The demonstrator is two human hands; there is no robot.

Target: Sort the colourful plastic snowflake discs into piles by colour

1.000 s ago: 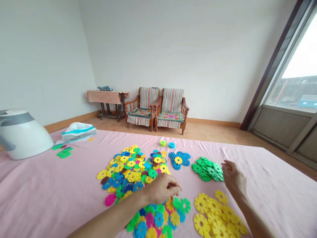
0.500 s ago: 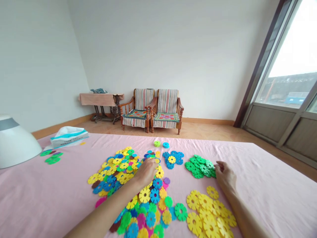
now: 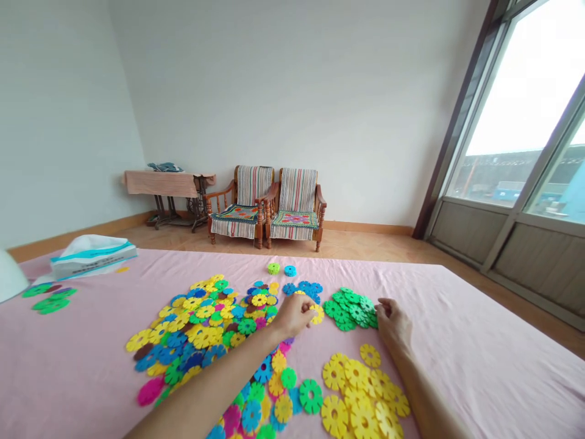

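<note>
A big, plain white wall (image 3: pixel 283 91) fills the top of the frame. Below it, the surface (image 3: pixel 466 341), under wrinkly pink cloth, runs off the bottom edge. The grey metal door with glass panes (image 3: pixel 479 222) is cut off at the right. Two brown wooden armchairs with stripy covers (image 3: pixel 298 190) stand near the wall on a tan floor. The big pile of mixed-colour, flower-shaped plastic discs (image 3: pixel 205 336) is low, left of centre; the left arm hides some. The pile of yellow discs (image 3: pixel 363 396) is cut off at the bottom. A smooth white thing (image 3: pixel 10 277) barely peeks in at the left. The right hand (image 3: pixel 393 320) is curled beside the green disc pile (image 3: pixel 350 308); I can't tell if it holds anything. The left hand (image 3: pixel 296 315) pinches one yellow disc (image 3: pixel 317 314) near the centre, partly covering the blue disc pile (image 3: pixel 311 288).
</note>
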